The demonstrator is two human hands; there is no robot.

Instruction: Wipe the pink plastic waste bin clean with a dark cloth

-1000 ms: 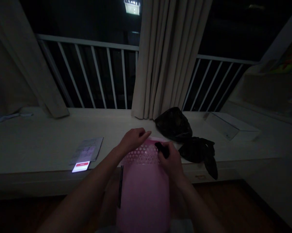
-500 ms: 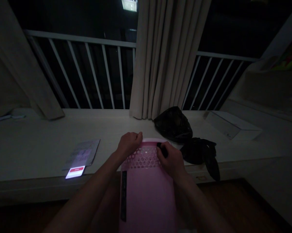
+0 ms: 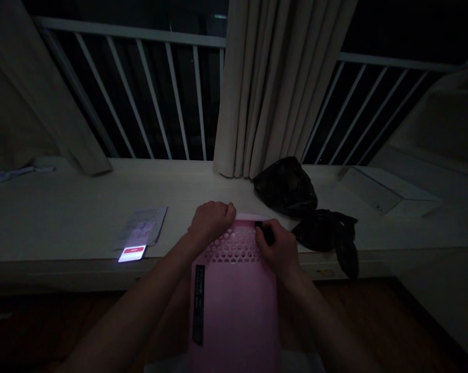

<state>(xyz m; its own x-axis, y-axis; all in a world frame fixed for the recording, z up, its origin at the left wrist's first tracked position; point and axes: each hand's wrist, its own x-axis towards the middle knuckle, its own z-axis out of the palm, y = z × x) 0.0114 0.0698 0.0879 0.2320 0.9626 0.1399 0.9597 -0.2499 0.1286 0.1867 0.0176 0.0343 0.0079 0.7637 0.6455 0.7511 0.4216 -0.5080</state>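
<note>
A pink plastic bin [image 3: 236, 311] with a band of round holes near its top and a dark label on its left side stands upright in front of me. My left hand [image 3: 213, 221] is closed over the left part of its upper rim. On the right, my right hand [image 3: 279, 248] is closed at the rim, with black material [image 3: 268, 234] between its fingers and the pink wall. The inside of the bin is mostly hidden.
Black plastic bags [image 3: 286, 186] lie on the pale ledge [image 3: 82, 207] beyond my right hand. A white box [image 3: 389, 190] sits further right. At left are a flat packet [image 3: 146, 225] and a lit phone [image 3: 132, 253]. Curtains [image 3: 272, 88] hang behind.
The view has tilted down a little, so the ledge and curtains appear higher. Both hands remain at the bin's rim, with hardly any change in their grip.
</note>
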